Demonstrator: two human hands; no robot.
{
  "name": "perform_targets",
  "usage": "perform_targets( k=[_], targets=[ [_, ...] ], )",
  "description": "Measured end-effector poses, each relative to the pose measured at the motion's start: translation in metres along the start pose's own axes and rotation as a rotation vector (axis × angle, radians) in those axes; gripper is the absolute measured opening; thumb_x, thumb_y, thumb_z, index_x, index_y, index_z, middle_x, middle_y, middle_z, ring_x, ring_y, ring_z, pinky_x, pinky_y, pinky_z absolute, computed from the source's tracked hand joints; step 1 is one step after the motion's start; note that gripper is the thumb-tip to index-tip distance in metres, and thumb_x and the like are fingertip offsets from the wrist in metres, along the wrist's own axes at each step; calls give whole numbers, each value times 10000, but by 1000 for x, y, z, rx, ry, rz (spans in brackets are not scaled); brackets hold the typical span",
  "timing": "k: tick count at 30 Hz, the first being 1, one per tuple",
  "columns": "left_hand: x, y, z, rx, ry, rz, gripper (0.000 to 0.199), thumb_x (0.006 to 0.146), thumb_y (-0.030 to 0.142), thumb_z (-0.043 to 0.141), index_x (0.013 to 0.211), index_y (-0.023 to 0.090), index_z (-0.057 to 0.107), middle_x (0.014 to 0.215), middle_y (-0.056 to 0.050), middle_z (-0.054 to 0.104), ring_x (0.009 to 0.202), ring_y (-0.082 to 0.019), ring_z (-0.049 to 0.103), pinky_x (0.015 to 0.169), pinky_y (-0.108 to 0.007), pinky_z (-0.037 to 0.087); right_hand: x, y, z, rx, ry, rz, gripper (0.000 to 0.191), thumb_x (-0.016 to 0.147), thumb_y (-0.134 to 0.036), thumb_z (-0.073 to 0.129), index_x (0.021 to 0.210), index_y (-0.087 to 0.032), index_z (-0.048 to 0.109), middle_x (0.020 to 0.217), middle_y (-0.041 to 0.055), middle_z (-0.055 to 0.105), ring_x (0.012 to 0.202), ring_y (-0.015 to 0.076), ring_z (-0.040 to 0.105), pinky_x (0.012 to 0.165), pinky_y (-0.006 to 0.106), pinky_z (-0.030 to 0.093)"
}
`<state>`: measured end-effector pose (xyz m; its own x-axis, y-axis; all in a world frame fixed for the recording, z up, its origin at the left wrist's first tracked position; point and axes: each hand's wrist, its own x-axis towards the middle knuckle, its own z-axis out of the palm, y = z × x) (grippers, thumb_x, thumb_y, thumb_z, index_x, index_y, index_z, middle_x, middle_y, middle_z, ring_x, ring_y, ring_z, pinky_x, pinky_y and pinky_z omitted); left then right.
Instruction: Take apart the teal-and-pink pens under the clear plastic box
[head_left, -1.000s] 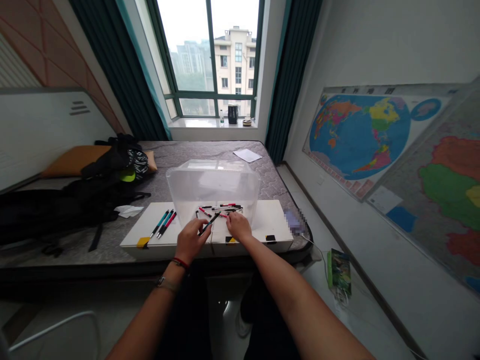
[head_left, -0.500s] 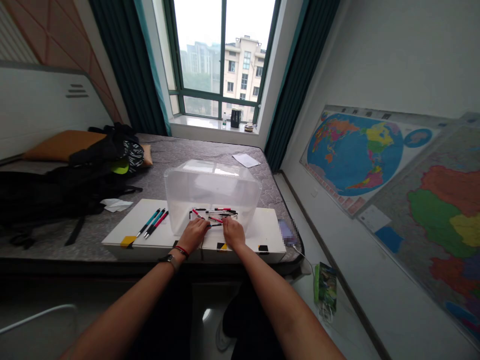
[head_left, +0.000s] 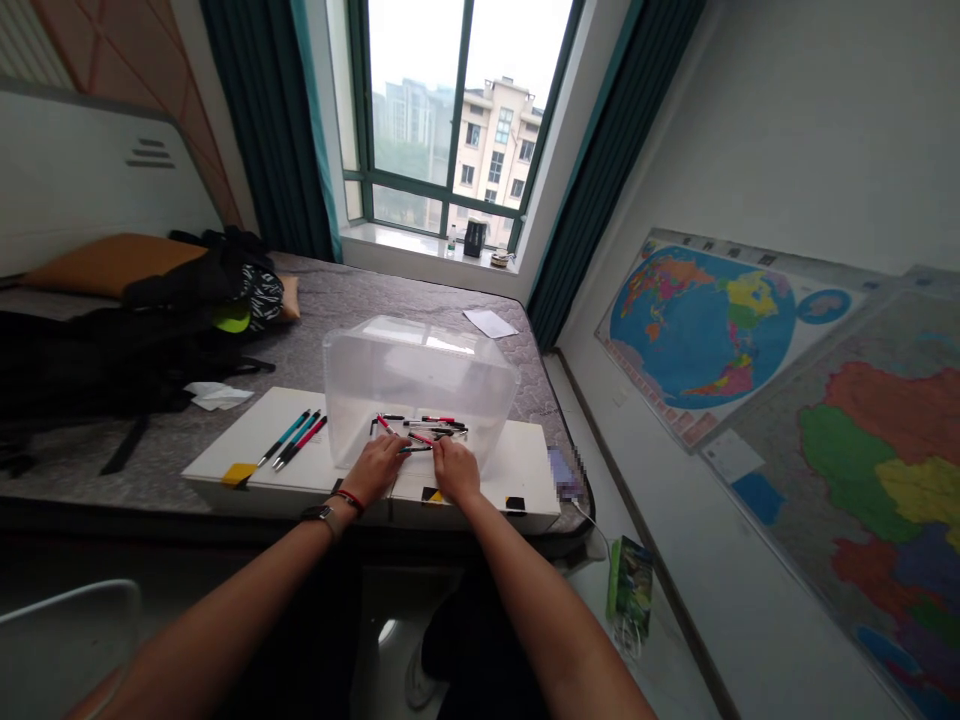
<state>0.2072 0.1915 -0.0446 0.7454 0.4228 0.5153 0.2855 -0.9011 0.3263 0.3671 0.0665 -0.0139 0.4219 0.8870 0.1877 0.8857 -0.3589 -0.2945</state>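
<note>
A clear plastic box [head_left: 420, 375] lies on its side, its opening toward me, on white boxes. Inside it are several pens [head_left: 437, 420], red, black and clear. At the opening, my left hand [head_left: 381, 466] is closed, fingertips pinching a pen [head_left: 415, 449] that spans the gap between my hands. My right hand [head_left: 456, 468], also closed, pinches a red pen [head_left: 421, 439] close by. Another red pen [head_left: 385, 425] slants just beyond my left fingers. Left of the clear box, three pens, one of them red [head_left: 304, 442], lie side by side. My fingers partly hide the held pens.
The white box [head_left: 225, 440] rests at the front edge of a grey mattress [head_left: 360, 280]. Black bags [head_left: 105, 360] and a tissue [head_left: 217, 395] lie to the left, a paper sheet [head_left: 490, 323] behind. A green box [head_left: 630, 580] stands low at right.
The whole view has shifted and tilted slightly. My hands stay at the box opening with the pens; their grip looks much the same.
</note>
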Motion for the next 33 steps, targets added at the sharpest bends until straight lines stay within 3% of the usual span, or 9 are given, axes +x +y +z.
perform_targets(
  k=[24, 33],
  targets=[
    [-2, 7, -6, 193, 45, 7, 247, 979, 348, 480, 1095, 244, 671, 1024, -95, 667, 1003, -250, 569, 895, -400, 409, 1, 0, 2, 14, -29, -62, 368, 1065, -375, 256, 1057, -221, 590, 969, 72, 710, 884, 210, 649, 744, 280, 421],
    [-2, 7, -5, 177, 44, -20, 298, 994, 334, 431, 1103, 222, 685, 1006, -109, 665, 972, -241, 579, 846, -390, 435, -3, -2, -2, 104, -11, -52, 284, 1039, -330, 327, 1258, -229, 478, 1037, 51, 712, 934, 214, 651, 759, 284, 437]
  ],
)
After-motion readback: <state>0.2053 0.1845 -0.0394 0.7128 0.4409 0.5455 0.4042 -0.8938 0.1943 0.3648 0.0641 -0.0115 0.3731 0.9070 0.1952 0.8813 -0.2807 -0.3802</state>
